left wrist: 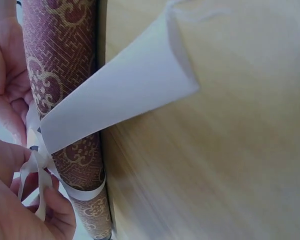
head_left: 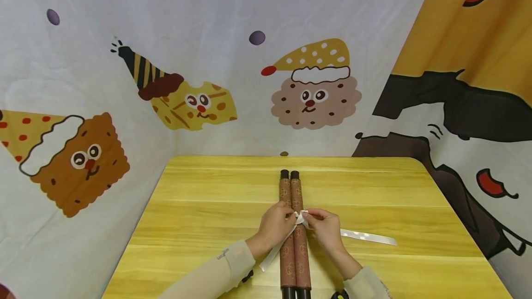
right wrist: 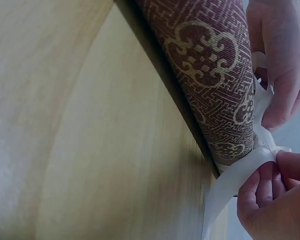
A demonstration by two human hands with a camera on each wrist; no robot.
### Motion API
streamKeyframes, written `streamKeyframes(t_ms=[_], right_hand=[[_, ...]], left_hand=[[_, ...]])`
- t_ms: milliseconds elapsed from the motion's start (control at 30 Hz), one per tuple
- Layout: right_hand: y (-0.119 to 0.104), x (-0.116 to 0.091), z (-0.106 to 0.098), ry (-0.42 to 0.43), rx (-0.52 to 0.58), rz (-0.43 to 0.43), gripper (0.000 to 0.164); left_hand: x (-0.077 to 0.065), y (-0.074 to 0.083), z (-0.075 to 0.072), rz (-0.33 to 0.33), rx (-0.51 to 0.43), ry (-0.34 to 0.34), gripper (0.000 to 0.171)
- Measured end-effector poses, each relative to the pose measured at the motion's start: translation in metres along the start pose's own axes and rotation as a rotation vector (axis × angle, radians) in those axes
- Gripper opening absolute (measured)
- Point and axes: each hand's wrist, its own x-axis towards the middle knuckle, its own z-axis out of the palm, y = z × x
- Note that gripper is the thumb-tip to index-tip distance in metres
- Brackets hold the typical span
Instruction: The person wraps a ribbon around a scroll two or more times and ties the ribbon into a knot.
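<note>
Two scroll-like rolls (head_left: pixel 287 257) covered in maroon brocade with gold motifs lie side by side on the table, black caps at their ends. A white ribbon (left wrist: pixel 115 90) wraps round them and is looped on top near their middle. My left hand (head_left: pixel 276 225) pinches a ribbon loop between thumb and fingers at the left of the knot. From the right, my right hand (head_left: pixel 326 230) pinches another part of the ribbon close by. One ribbon tail hangs down to the left of the rolls; the other stretches over the table to the right.
The yellow wood-grain table (head_left: pixel 199 206) ends at a white cloth backdrop (head_left: pixel 208 22) printed with cartoon food figures. A small black object (head_left: pixel 340 294) with a yellow-green mark shows at the bottom edge, by the right sleeve.
</note>
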Motion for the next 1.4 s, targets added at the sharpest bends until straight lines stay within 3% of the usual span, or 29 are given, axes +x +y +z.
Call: streamKeyframes(t_ms=[233, 433, 667, 1067, 1400], right_hand=[[-0.006, -0.005, 0.006, -0.049, -0.095, -0.056, 0.005], [-0.004, -0.003, 0.013, -0.059, -0.200, -0.137, 0.006], [-0.001, 0.001, 0.020, -0.023, -0.296, -0.197, 0.007], [-0.001, 0.003, 0.021, 0.002, -0.317, -0.181, 0.008], [0.004, 0.004, 0.022, 0.015, -0.380, -0.231, 0.010]], left_hand=[[0.000, -0.004, 0.001, -0.039, -0.118, 0.013, 0.013], [0.001, -0.005, 0.002, -0.019, -0.190, 0.029, 0.011], [-0.001, -0.005, 0.001, 0.009, -0.213, 0.038, 0.011], [-0.006, 0.001, -0.003, 0.035, -0.241, 0.000, 0.012], [-0.009, -0.002, -0.003, 0.076, -0.238, -0.003, 0.013]])
